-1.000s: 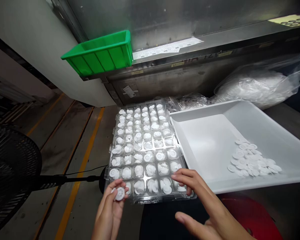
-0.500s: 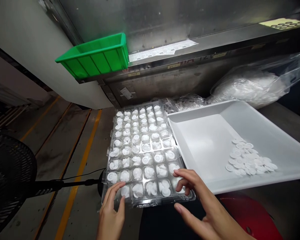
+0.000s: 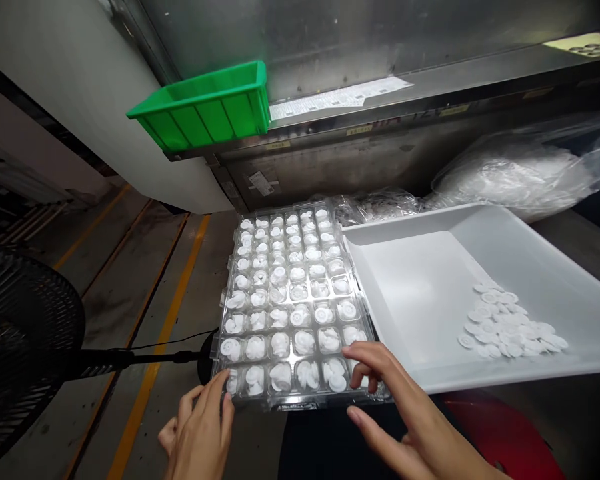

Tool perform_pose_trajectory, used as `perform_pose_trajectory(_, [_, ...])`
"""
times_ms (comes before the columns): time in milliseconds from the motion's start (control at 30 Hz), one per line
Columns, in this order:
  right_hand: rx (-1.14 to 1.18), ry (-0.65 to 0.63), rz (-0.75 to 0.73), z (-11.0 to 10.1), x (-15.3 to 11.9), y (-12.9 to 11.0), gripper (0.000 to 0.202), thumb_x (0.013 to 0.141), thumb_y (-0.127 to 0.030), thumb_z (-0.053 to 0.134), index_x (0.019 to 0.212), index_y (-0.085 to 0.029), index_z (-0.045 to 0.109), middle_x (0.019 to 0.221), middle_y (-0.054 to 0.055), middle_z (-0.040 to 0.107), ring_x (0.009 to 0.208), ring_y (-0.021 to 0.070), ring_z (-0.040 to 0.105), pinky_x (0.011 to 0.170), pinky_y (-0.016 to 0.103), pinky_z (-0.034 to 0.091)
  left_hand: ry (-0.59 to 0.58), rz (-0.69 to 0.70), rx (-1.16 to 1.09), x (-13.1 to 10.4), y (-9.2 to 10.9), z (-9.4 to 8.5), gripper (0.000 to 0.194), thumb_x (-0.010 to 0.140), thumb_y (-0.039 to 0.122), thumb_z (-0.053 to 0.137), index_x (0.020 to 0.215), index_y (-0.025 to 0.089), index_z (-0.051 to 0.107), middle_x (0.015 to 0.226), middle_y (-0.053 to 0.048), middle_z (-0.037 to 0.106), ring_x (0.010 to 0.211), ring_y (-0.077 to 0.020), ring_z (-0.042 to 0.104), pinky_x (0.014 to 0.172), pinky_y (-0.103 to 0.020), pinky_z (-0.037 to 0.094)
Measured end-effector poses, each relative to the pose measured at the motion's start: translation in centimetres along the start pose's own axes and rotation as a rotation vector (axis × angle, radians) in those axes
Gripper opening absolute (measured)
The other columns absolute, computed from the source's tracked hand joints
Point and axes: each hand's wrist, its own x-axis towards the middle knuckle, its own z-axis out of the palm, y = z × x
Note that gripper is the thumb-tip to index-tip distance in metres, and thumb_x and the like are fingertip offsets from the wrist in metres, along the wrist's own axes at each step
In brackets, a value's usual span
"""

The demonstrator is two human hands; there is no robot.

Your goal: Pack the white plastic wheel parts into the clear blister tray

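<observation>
A clear plastic compartment tray (image 3: pixel 296 355) lies in front of me, its square cells filled with small white plastic discs (image 3: pixel 304 342). By the tray's near left corner is my left hand (image 3: pixel 200 427), fingers apart, with the fingertips at the corner cell; whether they touch it I cannot tell. My right hand (image 3: pixel 397 413) hovers over the near right corner with thumb and forefinger wide apart and nothing between them. It partly hides the corner cell. To the right, a large white tub (image 3: pixel 405 267) holds a loose heap of similar discs (image 3: pixel 515 327).
A green bin (image 3: pixel 205 110) and paper sheets (image 3: pixel 340 97) rest on the metal ledge behind. Clear bags of white pieces (image 3: pixel 520 173) lie behind the tub. A black fan (image 3: pixel 25 347) stands at left, a red seat (image 3: pixel 505 433) below right.
My left hand has slid left along the tray's near edge to its corner. My right hand keeps nearly the same pose. The whole view has shifted slightly.
</observation>
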Motion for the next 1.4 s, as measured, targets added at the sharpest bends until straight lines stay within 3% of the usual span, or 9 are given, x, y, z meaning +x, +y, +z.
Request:
perform_pose_trajectory(200, [0.000, -0.012, 0.008, 0.2, 0.1, 0.0, 0.045, 0.089, -0.017, 0.051, 0.131, -0.028, 0.038, 0.124, 0.006, 0.055, 0.110, 0.0191, 0.059, 0.091, 0.026, 0.051, -0.038, -0.051, 0.185, -0.3, 1.4, 0.1, 0.033, 0.090, 0.032, 0.040, 0.118, 0.021, 0.054, 0.095, -0.007, 0.063, 0.103, -0.0265, 0.053, 0.080, -0.044, 0.040])
perform_pose_trajectory(333, [-0.005, -0.015, 0.005, 0.2, 0.3, 0.1, 0.047, 0.089, -0.016, 0.050, 0.132, -0.029, 0.036, 0.125, 0.006, 0.054, 0.112, 0.0188, 0.057, 0.091, 0.025, 0.050, -0.087, -0.086, 0.290, 0.2, 2.6, 0.2, 0.035, 0.089, 0.033, 0.043, 0.119, 0.017, 0.050, 0.097, -0.008, 0.061, 0.113, -0.0291, 0.048, 0.082, -0.046, 0.039])
perform_pose_trajectory(500, [-0.010, -0.034, 0.001, 0.0, 0.4, 0.1, 0.049, 0.090, -0.014, 0.049, 0.133, -0.028, 0.032, 0.117, 0.005, 0.055, 0.110, 0.0174, 0.057, 0.091, 0.023, 0.049, -0.181, -0.172, 0.361, 0.7, 4.1, 0.6, 0.038, 0.091, 0.034, 0.039, 0.121, 0.013, 0.048, 0.083, -0.007, 0.064, 0.122, -0.0300, 0.044, 0.085, -0.048, 0.039])
perform_pose_trajectory(600, [0.004, -0.065, 0.006, -0.1, 0.3, 0.2, 0.049, 0.090, -0.013, 0.048, 0.133, -0.029, 0.029, 0.113, 0.004, 0.053, 0.108, 0.0143, 0.057, 0.092, 0.021, 0.047, -0.209, -0.213, 0.381, 0.9, 4.6, 0.2, 0.042, 0.092, 0.040, 0.037, 0.123, 0.015, 0.047, 0.095, -0.008, 0.066, 0.115, -0.0284, 0.050, 0.087, -0.048, 0.040])
perform_pose_trajectory(733, [0.051, -0.078, 0.051, -0.2, -0.2, 1.4, 0.049, 0.093, -0.018, 0.043, 0.135, -0.034, 0.023, 0.113, 0.002, 0.051, 0.105, 0.0126, 0.055, 0.093, 0.022, 0.045, -0.206, -0.197, 0.450, 0.7, 5.4, -0.5, 0.045, 0.093, 0.040, 0.034, 0.127, 0.012, 0.044, 0.116, -0.011, 0.062, 0.105, -0.0250, 0.056, 0.086, -0.045, 0.042])
perform_pose_trajectory(900, [0.123, -0.077, 0.231, -0.4, -0.7, 3.8, 0.044, 0.097, -0.032, 0.041, 0.136, -0.036, 0.022, 0.115, 0.003, 0.046, 0.102, 0.0157, 0.051, 0.090, 0.031, 0.045, -0.193, -0.175, 0.550, 1.0, 6.1, -0.6, 0.034, 0.093, 0.036, 0.041, 0.115, 0.014, 0.053, 0.102, -0.008, 0.063, 0.097, -0.0228, 0.058, 0.081, -0.042, 0.046])
perform_pose_trajectory(1033, [0.167, -0.052, 0.321, -0.6, -0.9, 4.5, 0.043, 0.097, -0.036, 0.040, 0.136, -0.038, 0.022, 0.121, 0.005, 0.043, 0.103, 0.0180, 0.049, 0.074, 0.029, 0.049, -0.195, -0.180, 0.546, 1.4, 6.3, -0.2, 0.030, 0.092, 0.039, 0.044, 0.103, 0.015, 0.058, 0.093, -0.005, 0.063, 0.090, -0.0198, 0.060, 0.076, -0.038, 0.049])
perform_pose_trajectory(1200, [0.162, -0.066, 0.275, -0.6, -0.6, 4.2, 0.044, 0.097, -0.031, 0.040, 0.137, -0.038, 0.021, 0.115, 0.002, 0.045, 0.102, 0.0159, 0.047, 0.088, 0.032, 0.043, -0.176, -0.176, 0.538, 0.6, 6.8, 0.3, 0.034, 0.091, 0.036, 0.046, 0.116, 0.014, 0.053, 0.110, -0.009, 0.062, 0.102, -0.0225, 0.058, 0.083, -0.041, 0.048])
perform_pose_trajectory(1400, [0.124, -0.120, 0.210, -0.6, -0.1, 3.8, 0.045, 0.098, -0.029, 0.039, 0.138, -0.036, 0.019, 0.110, 0.002, 0.046, 0.099, 0.0139, 0.050, 0.089, 0.030, 0.040, -0.161, -0.158, 0.518, 0.5, 6.3, 0.4, 0.032, 0.093, 0.035, 0.043, 0.116, 0.014, 0.052, 0.095, -0.005, 0.065, 0.094, -0.0207, 0.061, 0.078, -0.039, 0.049])
